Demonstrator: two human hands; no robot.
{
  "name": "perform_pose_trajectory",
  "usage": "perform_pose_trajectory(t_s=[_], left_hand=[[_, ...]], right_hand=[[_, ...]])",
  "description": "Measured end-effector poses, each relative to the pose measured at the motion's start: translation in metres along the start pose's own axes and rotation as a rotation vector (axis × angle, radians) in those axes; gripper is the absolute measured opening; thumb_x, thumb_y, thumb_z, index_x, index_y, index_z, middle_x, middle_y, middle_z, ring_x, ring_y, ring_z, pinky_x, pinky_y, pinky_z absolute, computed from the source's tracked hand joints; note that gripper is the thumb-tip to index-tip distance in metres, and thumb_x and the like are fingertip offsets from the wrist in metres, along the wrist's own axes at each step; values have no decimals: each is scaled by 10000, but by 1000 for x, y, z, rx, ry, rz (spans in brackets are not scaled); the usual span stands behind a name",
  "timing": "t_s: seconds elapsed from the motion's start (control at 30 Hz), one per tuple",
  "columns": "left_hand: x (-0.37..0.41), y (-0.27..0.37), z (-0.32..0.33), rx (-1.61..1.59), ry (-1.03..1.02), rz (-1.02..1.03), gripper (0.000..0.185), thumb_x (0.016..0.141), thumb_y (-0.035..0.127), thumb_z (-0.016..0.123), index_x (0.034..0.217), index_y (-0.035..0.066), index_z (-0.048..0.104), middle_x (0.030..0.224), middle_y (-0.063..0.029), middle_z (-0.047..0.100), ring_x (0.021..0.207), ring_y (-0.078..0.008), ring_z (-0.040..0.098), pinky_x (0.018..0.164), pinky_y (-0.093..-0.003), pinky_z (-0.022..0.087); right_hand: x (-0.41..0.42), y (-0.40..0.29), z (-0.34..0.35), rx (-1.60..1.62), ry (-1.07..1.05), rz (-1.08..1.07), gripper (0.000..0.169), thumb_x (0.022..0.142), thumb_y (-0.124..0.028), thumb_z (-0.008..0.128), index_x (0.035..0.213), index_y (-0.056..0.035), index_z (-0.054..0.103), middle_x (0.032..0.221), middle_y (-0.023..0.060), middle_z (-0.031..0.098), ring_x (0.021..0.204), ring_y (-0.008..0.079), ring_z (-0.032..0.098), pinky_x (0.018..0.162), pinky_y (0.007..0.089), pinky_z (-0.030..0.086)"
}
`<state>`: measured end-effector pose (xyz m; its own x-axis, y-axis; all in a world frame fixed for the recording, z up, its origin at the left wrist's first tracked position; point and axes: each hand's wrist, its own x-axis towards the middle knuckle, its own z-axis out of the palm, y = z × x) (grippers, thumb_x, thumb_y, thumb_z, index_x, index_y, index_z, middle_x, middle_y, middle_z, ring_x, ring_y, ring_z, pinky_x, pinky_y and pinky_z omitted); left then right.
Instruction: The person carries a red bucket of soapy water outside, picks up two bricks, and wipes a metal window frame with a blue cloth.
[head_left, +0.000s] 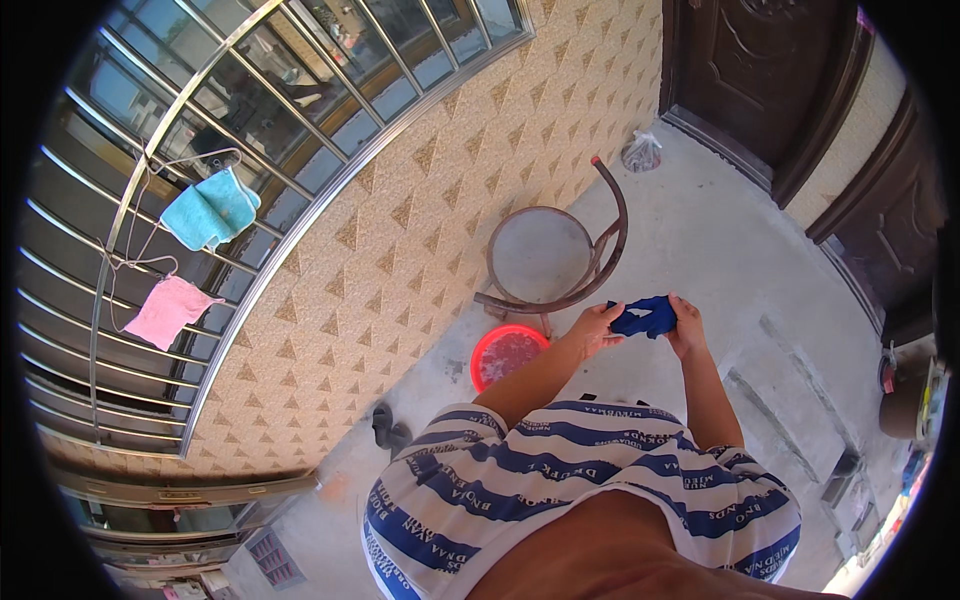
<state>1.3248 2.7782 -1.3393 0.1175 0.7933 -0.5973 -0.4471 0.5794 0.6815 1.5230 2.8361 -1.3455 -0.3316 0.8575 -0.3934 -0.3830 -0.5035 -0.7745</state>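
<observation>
A small dark blue cloth item (657, 316) is stretched between my two hands, with an opening showing through its middle. My left hand (598, 330) grips its left end, and my right hand (685, 327) grips its right end. What kind of garment or cloth it is, I cannot tell. Below and left of my left hand, a red plastic basin (478, 358) with sudsy-looking water stands on the concrete floor, partly covered by my left forearm. Just beyond my hands is a round-seated chair (541, 255) with a curved brown armrest.
A tied plastic bag (641, 153) lies by the tiled wall (405, 210). Black slippers (390, 429) rest on the floor at left. A turquoise cloth (210, 208) and a pink cloth (171, 310) hang on wire hangers from metal window bars. Brown doors (739, 82) stand at the right.
</observation>
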Motion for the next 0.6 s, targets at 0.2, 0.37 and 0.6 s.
perform_pose_trajectory(t_s=[0.2,0.37,0.6], left_hand=[[76,78,81,-239,-167,134,277,878,302,622,1052,97,558,1026,-68,606,920,-202,589,785,-381,489],[118,155,95,-369,-212,302,259,864,226,643,1058,88,539,1051,-73,605,972,-216,583,847,-392,477],[182,249,102,-453,-87,318,314,885,188,590,1169,91,498,1086,-81,587,1015,-211,566,862,-402,470]], right_hand=[[67,-86,-29,381,-64,-113,246,910,-240,568,1021,-21,570,980,90,627,926,206,603,811,361,484],[149,-116,12,468,-115,-88,272,940,-250,503,1149,-76,507,1116,88,582,1040,235,552,917,445,417],[238,-164,57,440,-115,329,299,958,-238,433,1209,-86,494,1160,95,556,1090,248,521,948,458,398]])
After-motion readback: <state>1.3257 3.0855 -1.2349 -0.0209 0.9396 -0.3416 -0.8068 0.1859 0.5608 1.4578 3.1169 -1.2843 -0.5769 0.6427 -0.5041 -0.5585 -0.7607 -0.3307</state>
